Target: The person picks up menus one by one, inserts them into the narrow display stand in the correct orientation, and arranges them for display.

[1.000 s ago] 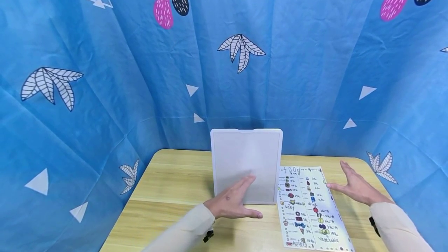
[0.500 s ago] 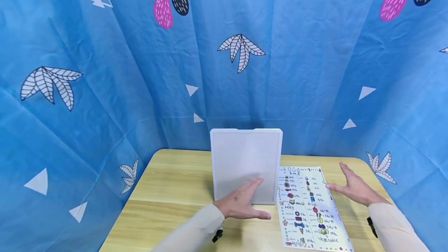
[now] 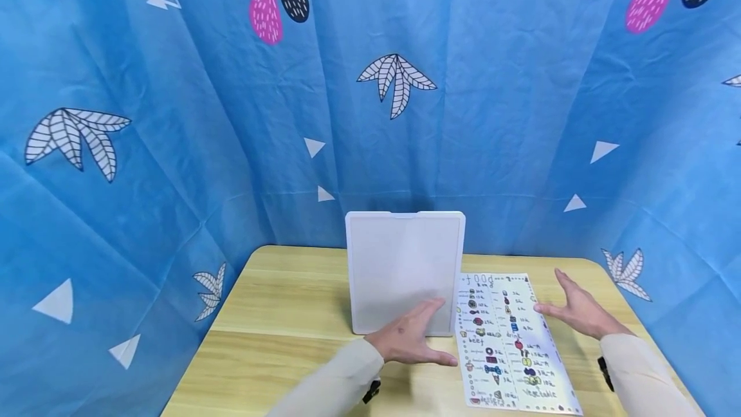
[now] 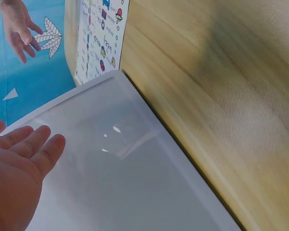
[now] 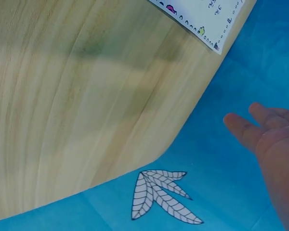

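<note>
My left hand (image 3: 410, 334) hovers in front of the lower part of a white board (image 3: 405, 269), fingers extended and thumb spread to the right, holding nothing. The board has a raised pale rim and a notch in its top edge, and stands upright toward the back of the table. To its right lies a handwritten food menu sheet (image 3: 509, 340) with small coloured drawings and prices. My right hand (image 3: 585, 309) is held beyond the sheet's right edge, fingers apart, with nothing in it. In the left wrist view, glossy reflections show on the board (image 4: 120, 159).
A light wooden table (image 3: 278, 314) with rounded corners carries the board and the sheet. Blue patterned cloth (image 3: 503, 101) hangs behind it and on both sides, close to the table's far edge.
My left hand has drifted right across the front of the board, toward the menu sheet. The right hand stays almost where it was; the board and sheet hold their places.
</note>
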`<state>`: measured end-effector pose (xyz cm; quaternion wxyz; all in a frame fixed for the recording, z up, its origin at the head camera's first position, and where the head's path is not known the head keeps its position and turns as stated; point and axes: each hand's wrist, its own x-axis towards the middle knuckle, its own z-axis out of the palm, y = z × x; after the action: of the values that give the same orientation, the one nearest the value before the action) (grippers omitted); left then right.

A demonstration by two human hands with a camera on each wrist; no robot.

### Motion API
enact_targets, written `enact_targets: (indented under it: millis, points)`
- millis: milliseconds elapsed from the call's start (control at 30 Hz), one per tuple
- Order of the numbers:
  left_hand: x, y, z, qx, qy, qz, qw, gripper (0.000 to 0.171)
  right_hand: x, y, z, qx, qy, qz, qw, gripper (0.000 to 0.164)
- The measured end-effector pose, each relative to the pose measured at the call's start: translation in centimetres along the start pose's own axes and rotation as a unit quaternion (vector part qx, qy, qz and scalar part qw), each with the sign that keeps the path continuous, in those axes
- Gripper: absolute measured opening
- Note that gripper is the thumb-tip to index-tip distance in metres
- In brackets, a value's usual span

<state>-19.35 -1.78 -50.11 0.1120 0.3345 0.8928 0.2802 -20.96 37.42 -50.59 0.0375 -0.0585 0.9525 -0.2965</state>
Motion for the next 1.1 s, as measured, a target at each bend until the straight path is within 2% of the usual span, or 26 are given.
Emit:
enact_targets:
  millis: [200, 533, 700, 967, 1100]
  points:
    - [0.8, -0.1, 1.0, 0.002, 0.012, 0.017, 0.9998, 0.108, 0.1, 0.5, 0.4, -0.001, -0.005, 0.012, 1.0, 0.118]
    - [2.1, -0.3, 2.3, -0.005, 0.022, 0.015, 0.9996, 0.106, 0.1, 0.6, 1.2, -0.003, -0.008, 0.004, 1.0, 0.114]
    - [2.5, -0.3, 3.2, -0.029, 0.03, 0.022, 0.9989, 0.106, 0.1, 0.5, 1.6, -0.009, -0.005, -0.003, 1.0, 0.111]
    - [2.9, -0.1, 4.6, -0.076, 0.033, 0.011, 0.9965, 0.105, 0.3, 0.9, 2.0, -0.011, -0.009, 0.004, 1.0, 0.11]
    - [3.2, -0.3, 5.3, -0.078, 0.034, 0.013, 0.9963, 0.104, 0.5, 1.2, 2.5, -0.008, -0.011, 0.007, 1.0, 0.111]
